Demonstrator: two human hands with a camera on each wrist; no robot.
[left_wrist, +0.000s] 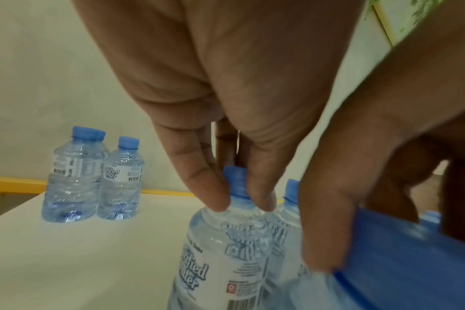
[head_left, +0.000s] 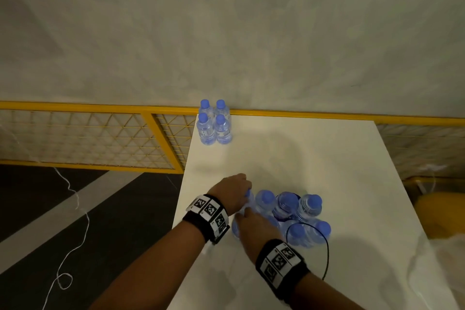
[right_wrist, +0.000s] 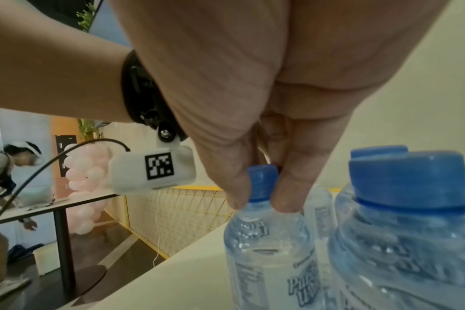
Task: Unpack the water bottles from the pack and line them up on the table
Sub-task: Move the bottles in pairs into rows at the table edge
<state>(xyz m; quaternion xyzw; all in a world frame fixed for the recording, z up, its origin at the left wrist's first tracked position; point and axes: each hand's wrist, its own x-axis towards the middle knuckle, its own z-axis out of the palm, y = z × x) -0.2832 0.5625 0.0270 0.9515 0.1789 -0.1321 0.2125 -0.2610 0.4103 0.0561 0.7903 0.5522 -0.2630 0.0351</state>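
Several clear water bottles with blue caps stand bunched in the pack (head_left: 297, 219) near the front of the white table (head_left: 314, 158). My left hand (head_left: 240, 190) pinches the cap of the pack's far-left bottle (left_wrist: 226, 251) between thumb and fingertips (left_wrist: 215, 201). My right hand (head_left: 250, 223) pinches the cap of the near-left bottle (right_wrist: 268, 251) just below it. Both held bottles stand upright against the rest. A block of unpacked bottles (head_left: 215, 123) stands two by two at the table's far left corner, and shows in the left wrist view as bottles (left_wrist: 93, 180).
The table's left edge (head_left: 185, 178) runs close beside both hands. A yellow mesh fence (head_left: 100, 138) lines the back. A black cable (head_left: 327, 254) loops by the pack. A person (right_wrist: 13, 163) bends by another table far left.
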